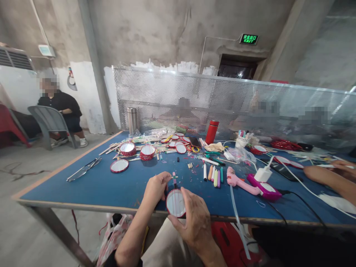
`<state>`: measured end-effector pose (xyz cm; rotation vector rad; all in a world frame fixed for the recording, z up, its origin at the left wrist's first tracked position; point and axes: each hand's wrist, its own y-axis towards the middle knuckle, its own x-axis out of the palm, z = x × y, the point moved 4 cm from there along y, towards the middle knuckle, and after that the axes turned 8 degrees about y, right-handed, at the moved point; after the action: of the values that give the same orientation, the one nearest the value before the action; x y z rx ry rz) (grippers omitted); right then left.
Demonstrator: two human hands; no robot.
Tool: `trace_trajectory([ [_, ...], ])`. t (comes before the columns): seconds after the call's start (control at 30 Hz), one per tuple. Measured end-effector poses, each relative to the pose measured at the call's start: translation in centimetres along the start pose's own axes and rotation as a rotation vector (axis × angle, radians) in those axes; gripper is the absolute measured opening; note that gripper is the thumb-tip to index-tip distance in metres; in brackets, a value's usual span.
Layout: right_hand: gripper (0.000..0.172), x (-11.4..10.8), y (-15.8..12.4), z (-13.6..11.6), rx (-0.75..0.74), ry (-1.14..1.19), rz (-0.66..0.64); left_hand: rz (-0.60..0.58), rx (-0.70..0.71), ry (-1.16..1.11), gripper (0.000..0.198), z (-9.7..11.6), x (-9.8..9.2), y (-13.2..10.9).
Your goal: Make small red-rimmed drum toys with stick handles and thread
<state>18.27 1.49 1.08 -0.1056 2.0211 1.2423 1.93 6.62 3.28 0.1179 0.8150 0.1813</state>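
Room: bare concrete wall (pixel 152 29); blue counter (pixel 108 191). Grip, left hand (pixel 158 187): fingertips pinched at the small crosspiece (pixel 175 177) on the neck (pixel 174 183). Grip, right hand (pixel 197 211): thumb and fingers closed around the right rim of the round body (pixel 175 205), at the counter's near edge. Done: rim red, neck attached, lines across the face. Left, by judgement: perhaps fastening at the neck. Farther left: one neckless disc (pixel 119 165), two red-sided stacks (pixel 147 152), apparently unfitted. Right: pink glue gun (pixel 241 182), lying unheld.
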Motion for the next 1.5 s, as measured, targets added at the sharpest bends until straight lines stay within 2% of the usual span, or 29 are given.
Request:
trace_trajectory([
  [1.5,0.074,0.01,0.01,0.07,-0.01,-0.024,0.014,-0.006,-0.013,-0.002,0.028,0.2,-0.12,-0.19],
])
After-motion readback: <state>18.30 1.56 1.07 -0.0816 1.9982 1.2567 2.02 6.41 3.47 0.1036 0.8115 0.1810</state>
